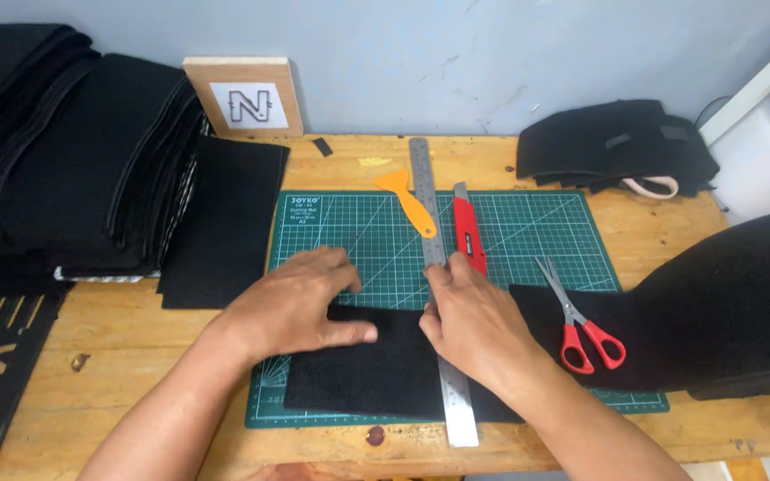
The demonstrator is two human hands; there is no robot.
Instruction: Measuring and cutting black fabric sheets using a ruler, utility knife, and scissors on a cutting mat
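1. Fingertips of right hand (474,322) pressed flat on steel ruler (442,285), fingers bent, nothing gripped; wrist angled in from lower right.
2. Left hand (300,307) lay palm down, fingers spread and nearly straight, thumb out, pinning black felt piece (376,370) on green cutting mat (519,232).
3. Ruler ran lengthwise over the felt's right part, far end past the mat's top edge.
4. Red utility knife (469,233) lay just right of ruler, its near end hidden behind right hand.
5. Red-handled scissors (579,322) rested on more black fabric, which was cut off at the right edge.

Hands (385,312) on ruler (443,294), black felt (376,374)
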